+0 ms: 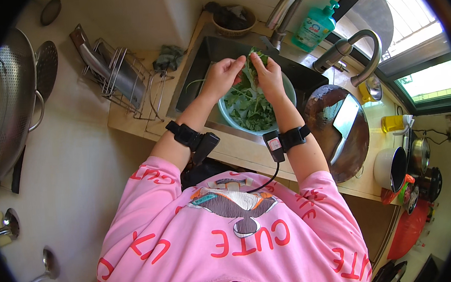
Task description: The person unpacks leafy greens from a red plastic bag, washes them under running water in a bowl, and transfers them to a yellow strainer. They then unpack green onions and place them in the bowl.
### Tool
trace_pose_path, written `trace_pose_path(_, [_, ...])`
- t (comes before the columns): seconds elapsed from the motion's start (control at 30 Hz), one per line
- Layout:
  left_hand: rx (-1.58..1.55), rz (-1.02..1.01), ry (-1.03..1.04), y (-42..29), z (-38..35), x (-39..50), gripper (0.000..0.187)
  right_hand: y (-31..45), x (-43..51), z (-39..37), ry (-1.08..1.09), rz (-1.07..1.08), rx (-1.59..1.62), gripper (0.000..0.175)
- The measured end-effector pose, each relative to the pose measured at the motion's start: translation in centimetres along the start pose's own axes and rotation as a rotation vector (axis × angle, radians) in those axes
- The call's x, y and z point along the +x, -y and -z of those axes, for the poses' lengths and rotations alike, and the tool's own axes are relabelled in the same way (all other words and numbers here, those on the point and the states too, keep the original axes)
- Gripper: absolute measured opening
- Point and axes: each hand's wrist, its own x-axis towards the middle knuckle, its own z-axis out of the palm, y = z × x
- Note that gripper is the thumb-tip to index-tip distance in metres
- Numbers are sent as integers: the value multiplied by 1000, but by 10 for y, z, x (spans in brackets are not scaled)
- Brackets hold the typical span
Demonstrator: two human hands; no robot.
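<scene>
Leafy greens (pixel 248 107) fill a light blue plastic basin (pixel 230 120) at the near side of the sink (pixel 189 80). Above the basin my left hand (pixel 224 75) and my right hand (pixel 266 72) are close together, fingertips pinching a sprig of the same greens (pixel 252 65) between them. Both thumbs point toward each other at the sprig; some fingers are curled out of sight. A thin stem lies by the sink's left wall.
Right of the sink, a cleaver (pixel 345 117) lies on a round wooden chopping board (pixel 318 110). Two faucets (pixel 279 21) (pixel 375 49) and a green soap bottle (pixel 314 28) stand behind. A wire knife rack (pixel 119 77) is at left; a white pot (pixel 384 170) sits farther right.
</scene>
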Motion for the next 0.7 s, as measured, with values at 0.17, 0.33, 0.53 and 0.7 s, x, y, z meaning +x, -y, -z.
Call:
trace_pose_path(0.17, [13, -41, 28, -24, 1, -6, 21, 8, -8, 0, 151, -137, 124, 19])
trace_pose_path(0.33, [-73, -48, -101, -20, 7, -4, 16, 5, -13, 12, 232, -239, 218, 15])
trace_pose_path(0.53, [-209, -131, -264, -25, 20, 0, 15, -14, -20, 39, 119, -334, 281, 17])
trace_pose_path(0.7, [93, -236, -68, -32, 21, -2, 18, -20, -23, 48, 72, -358, 259, 19])
